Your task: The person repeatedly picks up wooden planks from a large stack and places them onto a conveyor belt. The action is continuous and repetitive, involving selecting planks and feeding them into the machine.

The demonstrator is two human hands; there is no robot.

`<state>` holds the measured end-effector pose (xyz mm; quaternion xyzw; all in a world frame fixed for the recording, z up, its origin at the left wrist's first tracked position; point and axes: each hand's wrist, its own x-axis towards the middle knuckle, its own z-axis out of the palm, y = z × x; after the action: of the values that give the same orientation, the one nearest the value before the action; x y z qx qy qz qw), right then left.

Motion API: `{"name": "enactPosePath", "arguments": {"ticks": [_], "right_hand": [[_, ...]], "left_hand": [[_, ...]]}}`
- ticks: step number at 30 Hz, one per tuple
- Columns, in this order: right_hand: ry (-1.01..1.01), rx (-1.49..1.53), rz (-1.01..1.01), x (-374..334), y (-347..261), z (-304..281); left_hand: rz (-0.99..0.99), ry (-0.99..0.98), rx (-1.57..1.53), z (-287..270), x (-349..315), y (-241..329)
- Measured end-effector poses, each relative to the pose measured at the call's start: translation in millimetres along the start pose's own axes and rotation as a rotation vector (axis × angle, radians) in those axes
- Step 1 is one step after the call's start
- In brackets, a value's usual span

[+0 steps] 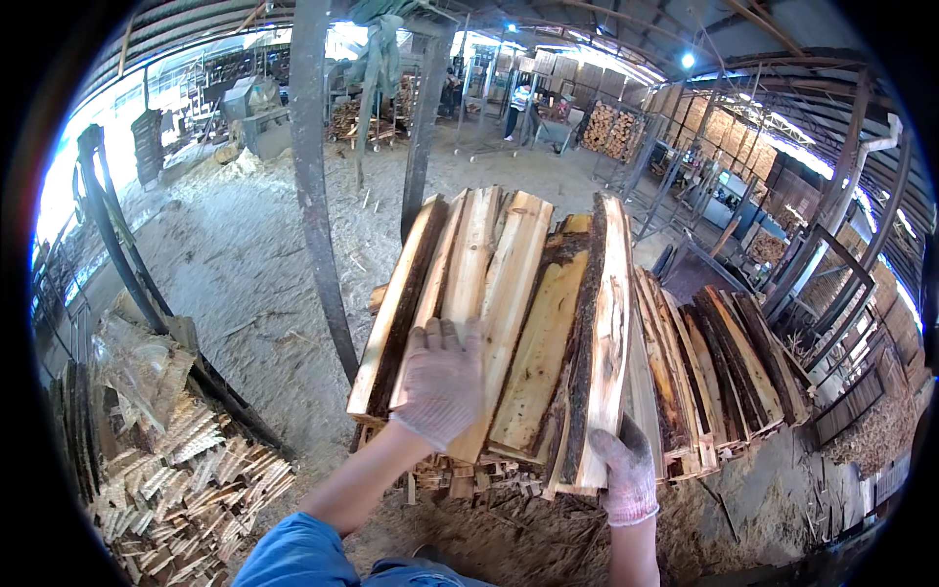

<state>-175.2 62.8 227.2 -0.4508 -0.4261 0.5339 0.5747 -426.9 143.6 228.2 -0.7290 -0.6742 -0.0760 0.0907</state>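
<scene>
A stack of rough wooden slabs (pixel 469 264), several with dark bark along their edges, lies in front of me. My left hand (pixel 445 382), in a pale knit glove, rests flat on the slabs at the left with its fingers stretched out. In a similar glove with a darkened palm side, my right hand (pixel 628 474) grips the near end of a bark-edged slab (pixel 608 342). Its thumb lies over the slab's face; the other fingers are partly hidden. That slab sits tilted, higher than a yellowish slab (pixel 538 362) beside it.
More bark-edged slabs (pixel 729 372) continue the row on the right. Upright metal posts (pixel 318 176) stand beyond the stack. At lower left is a heap of short wood strips (pixel 196 479). A person (pixel 516 110) stands far back, near stacked round logs (pixel 611 129). Metal frames (pixel 846 284) rise at right.
</scene>
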Motion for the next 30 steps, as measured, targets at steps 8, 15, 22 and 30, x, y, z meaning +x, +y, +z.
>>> {"name": "enactPosePath", "arguments": {"ticks": [8, 15, 22, 30], "right_hand": [[0.075, 0.077, -0.036, -39, 6, -26], [0.335, -0.120, -0.088, -127, 0, -106], [0.975, -0.105, -0.461, -289, 17, -224], [1.746, -0.382, -0.233, -434, 28, -392]], "left_hand": [[-0.493, 0.393, -1.938, -8, -7, -30], [0.017, 0.459, -0.818, 26, -68, -4], [0.041, 0.078, -1.566, 3, -116, 148], [0.142, -0.385, -1.552, 9, -178, 279]]}}
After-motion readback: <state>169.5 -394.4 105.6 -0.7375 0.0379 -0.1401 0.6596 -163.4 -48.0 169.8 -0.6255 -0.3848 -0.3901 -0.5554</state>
